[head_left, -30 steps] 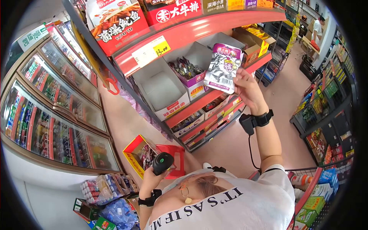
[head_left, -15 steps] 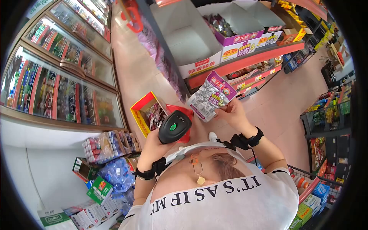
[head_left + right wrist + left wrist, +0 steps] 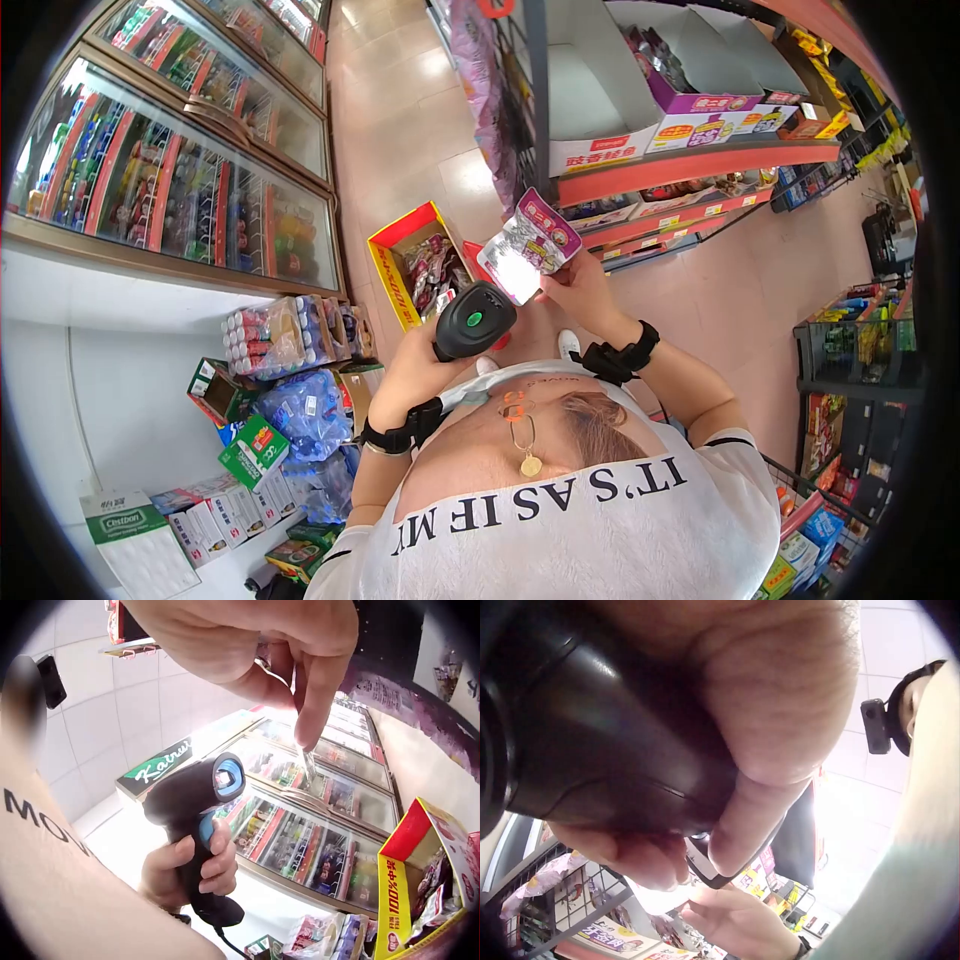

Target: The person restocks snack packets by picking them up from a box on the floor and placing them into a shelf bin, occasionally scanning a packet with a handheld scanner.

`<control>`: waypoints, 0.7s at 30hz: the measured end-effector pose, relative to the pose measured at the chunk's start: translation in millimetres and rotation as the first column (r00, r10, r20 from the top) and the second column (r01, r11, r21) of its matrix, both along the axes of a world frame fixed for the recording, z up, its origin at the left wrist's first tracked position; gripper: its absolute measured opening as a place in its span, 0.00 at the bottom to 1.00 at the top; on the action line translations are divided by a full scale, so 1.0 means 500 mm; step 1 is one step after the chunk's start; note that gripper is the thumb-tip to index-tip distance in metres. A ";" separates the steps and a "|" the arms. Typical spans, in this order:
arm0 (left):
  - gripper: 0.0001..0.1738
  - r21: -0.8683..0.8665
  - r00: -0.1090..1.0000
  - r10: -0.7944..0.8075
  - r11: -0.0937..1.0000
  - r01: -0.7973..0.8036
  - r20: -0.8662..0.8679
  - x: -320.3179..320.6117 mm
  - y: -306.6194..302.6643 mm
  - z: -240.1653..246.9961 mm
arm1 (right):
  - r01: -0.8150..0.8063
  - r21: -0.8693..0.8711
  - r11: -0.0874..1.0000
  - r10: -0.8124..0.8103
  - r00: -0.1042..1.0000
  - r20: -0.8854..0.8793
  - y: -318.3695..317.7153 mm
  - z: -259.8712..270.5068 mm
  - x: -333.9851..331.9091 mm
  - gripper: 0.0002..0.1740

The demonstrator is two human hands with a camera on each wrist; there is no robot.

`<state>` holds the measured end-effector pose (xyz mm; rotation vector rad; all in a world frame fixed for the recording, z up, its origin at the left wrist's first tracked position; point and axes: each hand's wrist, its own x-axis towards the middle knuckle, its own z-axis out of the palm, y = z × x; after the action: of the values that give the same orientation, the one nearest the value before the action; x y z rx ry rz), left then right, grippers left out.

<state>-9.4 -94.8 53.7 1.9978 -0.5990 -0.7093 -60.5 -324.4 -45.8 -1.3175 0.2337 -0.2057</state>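
Note:
My left hand [image 3: 408,375] grips a black barcode scanner [image 3: 478,322] with a green light on its back. In the right wrist view the fingers of that hand [image 3: 169,874] wrap the scanner's handle, near a blue trigger. My right hand [image 3: 588,298] pinches a silver and purple snack packet [image 3: 545,235] by its edge, between thumb and fingers. The packet is tilted in front of the scanner's nose, and its lower part glares white. From the right wrist the packet appears nearly edge-on below the fingertips.
A yellow and red carton [image 3: 390,285] of small packets stands low ahead, beside the shelf. Open display boxes [image 3: 705,135] line the red-edged shelf [image 3: 700,170] at upper right. Glass-door drink coolers [image 3: 180,165] run along the left, with wrapped drink packs [image 3: 265,338] below them.
My right hand has brought the packet from in front of the shelf down and left to the scanner. The left hand has raised the scanner toward it. White glare now covers part of the packet.

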 end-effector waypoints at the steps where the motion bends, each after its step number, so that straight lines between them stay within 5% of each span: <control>1: 0.21 -0.008 1.000 0.010 1.000 -0.010 0.007 0.001 0.008 -0.004 | -0.010 0.002 1.000 0.010 1.000 -0.001 0.008 -0.008 0.007 0.22; 7: 0.19 0.010 0.998 0.062 0.998 -0.062 0.007 0.013 0.065 -0.016 | -0.081 -0.090 0.993 0.079 0.996 -0.030 0.051 -0.015 0.043 0.24; 21: 0.17 0.054 0.993 0.120 0.992 -0.118 -0.022 0.047 0.199 -0.039 | -0.079 0.075 0.994 0.083 0.995 -0.050 0.165 -0.026 0.112 0.23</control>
<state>14.3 4.8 34.1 2.0513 -0.4462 -0.6826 -4.7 -242.1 -58.7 -1.2581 0.2299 -0.0927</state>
